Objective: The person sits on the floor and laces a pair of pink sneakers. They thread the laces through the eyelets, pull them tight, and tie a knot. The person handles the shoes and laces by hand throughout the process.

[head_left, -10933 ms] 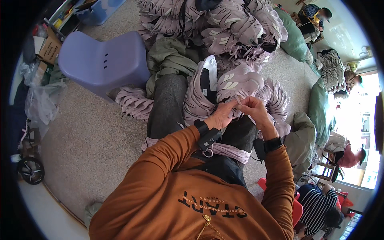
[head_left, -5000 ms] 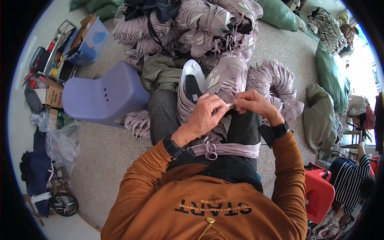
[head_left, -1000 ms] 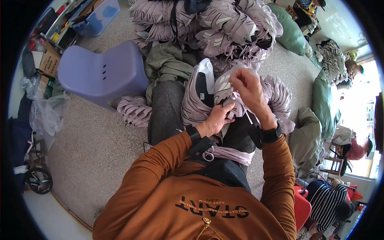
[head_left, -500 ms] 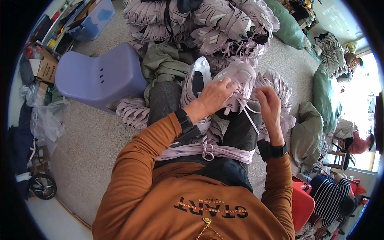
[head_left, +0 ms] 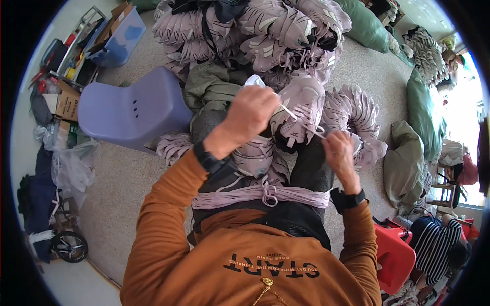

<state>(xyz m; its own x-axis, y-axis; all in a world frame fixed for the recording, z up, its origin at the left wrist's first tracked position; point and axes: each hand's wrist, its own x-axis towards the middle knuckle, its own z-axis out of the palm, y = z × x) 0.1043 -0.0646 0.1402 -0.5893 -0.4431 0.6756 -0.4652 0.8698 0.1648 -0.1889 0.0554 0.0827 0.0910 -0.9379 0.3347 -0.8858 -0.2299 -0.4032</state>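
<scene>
A pale pink shoe upper (head_left: 308, 91) rests by my right knee, its tongue and dark opening toward me. My left hand (head_left: 248, 116) is closed on one end of a pale shoelace (head_left: 288, 111), drawn taut to the left of the shoe. On the shoe's right, my right hand (head_left: 339, 152) pinches the lace's other end near its eyelets. Another pink upper (head_left: 253, 155) lies between my knees, partly hidden under my left hand and wrist. Across my lap runs a bundle of pink laces (head_left: 229, 198), knotted in the middle.
Stacked pink uppers (head_left: 275, 25) rise ahead, with a curved row of nested uppers (head_left: 365, 115) at the right. A purple stool (head_left: 130, 107) stands left. Green sacks (head_left: 423, 120) lie right, near a red chair (head_left: 393, 255) and a person in a striped top (head_left: 434, 245).
My left hand has moved left and toward me from the shoe, drawing the lace taut. My right hand has come lower, nearer to me. The view has shifted slightly.
</scene>
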